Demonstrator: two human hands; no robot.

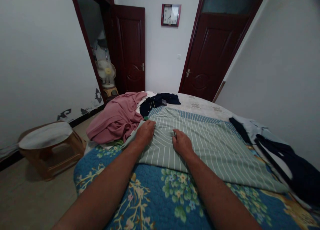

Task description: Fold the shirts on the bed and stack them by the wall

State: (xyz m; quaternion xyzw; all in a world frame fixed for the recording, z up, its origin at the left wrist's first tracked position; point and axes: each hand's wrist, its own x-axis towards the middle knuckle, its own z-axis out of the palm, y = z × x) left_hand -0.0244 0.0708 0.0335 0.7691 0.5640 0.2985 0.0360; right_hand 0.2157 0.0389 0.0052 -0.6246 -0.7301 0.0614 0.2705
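Note:
A pale green shirt (212,140) with white stripes lies spread across the bed, its far end stretching to the right. At its left end, my left hand (145,132) is closed on the cloth, with a flap of fabric lying beside the wrist. My right hand (183,144) hovers at or just above the shirt, its fingers loosely bent and thumb and index finger slightly apart. No cloth shows between those fingers. Wrinkles run through the fabric between the two hands.
A pink cloth (120,115) is heaped at the left, touching dark navy clothing (160,100). More dark and white clothes (287,163) lie on the right. Underneath is a blue floral quilt (150,193). A brown stool (50,150) stands on the floor at left.

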